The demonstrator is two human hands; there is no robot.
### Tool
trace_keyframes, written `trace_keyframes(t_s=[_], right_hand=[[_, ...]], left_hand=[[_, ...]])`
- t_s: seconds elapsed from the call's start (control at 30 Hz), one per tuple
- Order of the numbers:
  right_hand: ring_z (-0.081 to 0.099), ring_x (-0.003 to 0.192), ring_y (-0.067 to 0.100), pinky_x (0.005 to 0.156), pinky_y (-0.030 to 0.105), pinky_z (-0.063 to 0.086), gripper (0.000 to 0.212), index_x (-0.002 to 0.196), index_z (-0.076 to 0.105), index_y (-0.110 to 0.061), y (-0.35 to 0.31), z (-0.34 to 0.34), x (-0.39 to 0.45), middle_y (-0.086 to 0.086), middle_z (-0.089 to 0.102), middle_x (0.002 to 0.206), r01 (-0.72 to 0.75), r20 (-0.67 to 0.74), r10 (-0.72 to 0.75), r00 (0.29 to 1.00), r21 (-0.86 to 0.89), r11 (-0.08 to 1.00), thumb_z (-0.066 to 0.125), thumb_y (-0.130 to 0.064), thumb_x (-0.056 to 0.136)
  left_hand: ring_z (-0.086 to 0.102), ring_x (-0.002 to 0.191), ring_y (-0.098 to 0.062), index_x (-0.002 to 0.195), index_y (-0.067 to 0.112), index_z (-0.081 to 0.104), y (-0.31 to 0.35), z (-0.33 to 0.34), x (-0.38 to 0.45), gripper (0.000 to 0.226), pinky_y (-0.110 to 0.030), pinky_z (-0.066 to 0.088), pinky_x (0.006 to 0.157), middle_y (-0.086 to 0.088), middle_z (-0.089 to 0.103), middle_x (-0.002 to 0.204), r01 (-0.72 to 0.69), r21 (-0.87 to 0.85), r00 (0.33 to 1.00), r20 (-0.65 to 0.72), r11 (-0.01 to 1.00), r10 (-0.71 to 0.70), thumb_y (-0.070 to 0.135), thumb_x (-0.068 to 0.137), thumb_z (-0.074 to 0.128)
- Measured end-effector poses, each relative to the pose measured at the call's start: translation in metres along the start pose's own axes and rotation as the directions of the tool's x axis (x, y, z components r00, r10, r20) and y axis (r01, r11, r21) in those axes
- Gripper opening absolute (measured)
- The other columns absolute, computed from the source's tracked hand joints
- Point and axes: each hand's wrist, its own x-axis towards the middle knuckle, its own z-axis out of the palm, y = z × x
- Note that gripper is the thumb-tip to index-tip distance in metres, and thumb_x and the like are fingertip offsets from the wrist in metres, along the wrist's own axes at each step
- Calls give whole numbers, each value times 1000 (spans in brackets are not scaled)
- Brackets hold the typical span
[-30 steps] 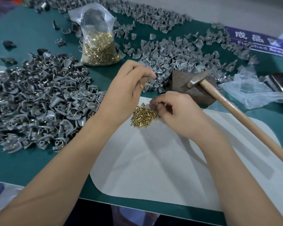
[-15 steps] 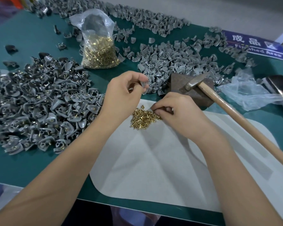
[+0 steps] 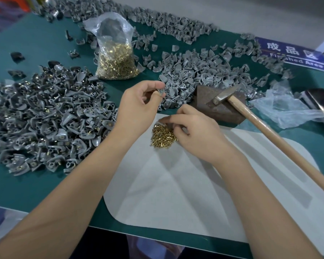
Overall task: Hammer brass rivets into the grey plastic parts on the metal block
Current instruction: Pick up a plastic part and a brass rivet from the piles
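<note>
- Judging progress from the head view, the only view given: a large heap of riveted grey parts lies on the person's left, many showing brass pins, so much of the job looks done.
- A second pile of bare grey plastic parts spreads beyond the hands, with more scattered along the far edge of the green table; plenty seems left.
- The left hand pinches 1 grey part between thumb and fingertips, lifted at the near edge of the bare pile.
- The right hand rests on the small heap of loose brass rivets on the white sheet, fingers curled over it; whether it already holds a rivet, I cannot tell.
- The metal block sits just right of both hands with no part on it; the hammer lies idle, head on the block, handle over the sheet.
- A clear bag of brass rivets stands behind, well stocked.
- This cycle is likely at its start: rivet not yet seated, part not yet on the block, no blow struck.
</note>
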Motion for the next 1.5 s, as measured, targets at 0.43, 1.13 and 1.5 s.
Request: trace_keyframes(t_s=[0.43,1.13,1.5], right_hand=[[58,93,9,86,41,51,18,100,79,-29,2,-8,1,-13,61,97,-17,26,15,1000,114,993,68,-17,93],[60,87,7,86,38,52,21,105,78,-30,25,-36,-10,-15,62,94,-74,113,63,992,92,993,72,-15,91],[60,84,10,83,43,53,10,94,78,-32,20,-28,-7,-12,65,92,-49,73,44,996,73,996,74,-23,90]], left_hand=[[72,99,-3,105,31,71,-4,3,-3,39,-33,58,94,24,72,103,-10,10,994,109,1000,9,-2,92,55],[70,101,-1,113,25,72,-3,5,-6,42,-27,57,94,12,75,105,5,14,989,149,1000,-7,-6,92,55],[70,104,-4,115,22,70,-3,4,-7,34,-33,58,92,10,73,110,-25,-23,988,153,999,28,-2,92,61]])
